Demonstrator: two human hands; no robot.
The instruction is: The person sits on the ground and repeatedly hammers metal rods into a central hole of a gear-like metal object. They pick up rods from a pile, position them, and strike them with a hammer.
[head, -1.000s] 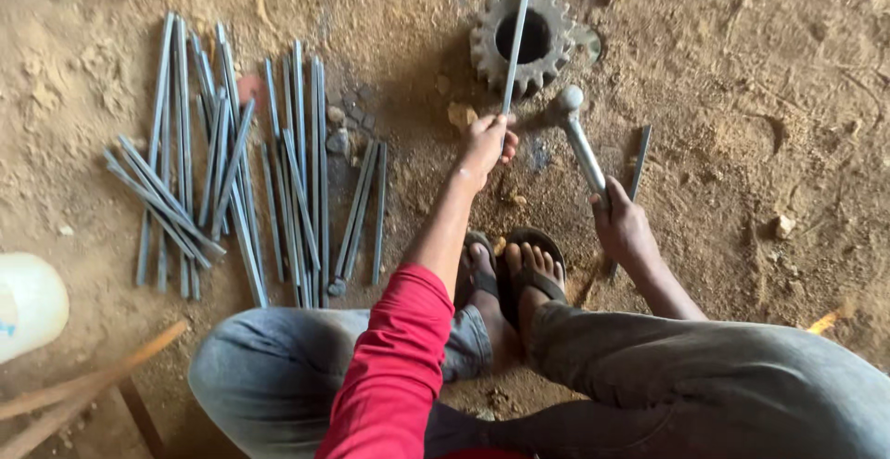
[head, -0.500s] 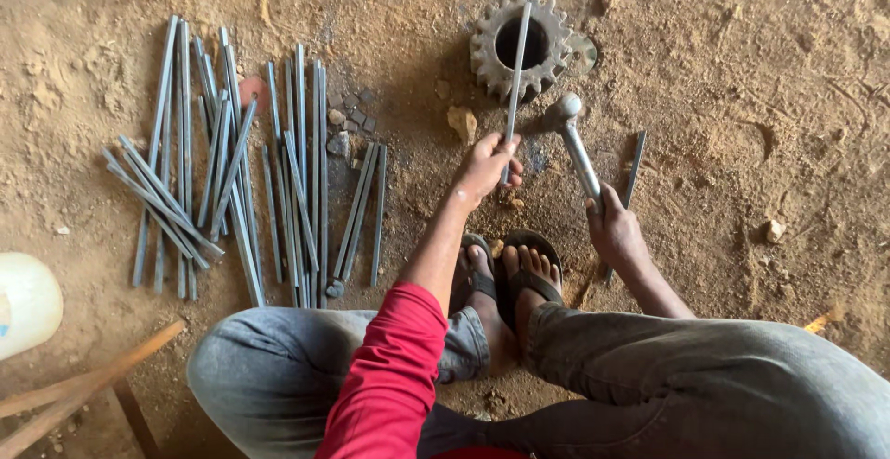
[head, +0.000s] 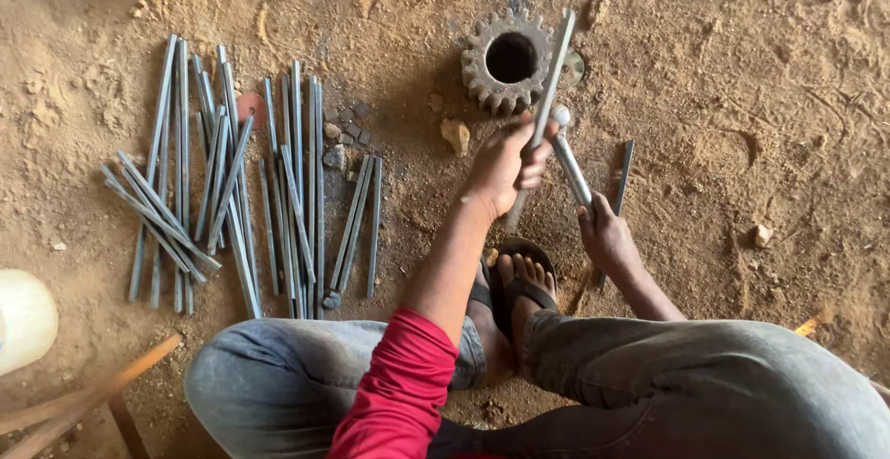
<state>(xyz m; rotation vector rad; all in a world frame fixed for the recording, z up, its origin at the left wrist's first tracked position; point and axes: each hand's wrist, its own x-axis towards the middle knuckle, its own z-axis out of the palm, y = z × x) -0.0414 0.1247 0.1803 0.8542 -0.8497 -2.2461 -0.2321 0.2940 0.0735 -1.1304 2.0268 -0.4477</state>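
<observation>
At the lower left edge sits a pale plastic container, contents not visible. Right of centre, the right hand is wrapped around the handle of a hammer. Just above, the left hand is closed around a metal rod leaning over the gear wheel. More grey rods lie left on the dirt.
</observation>
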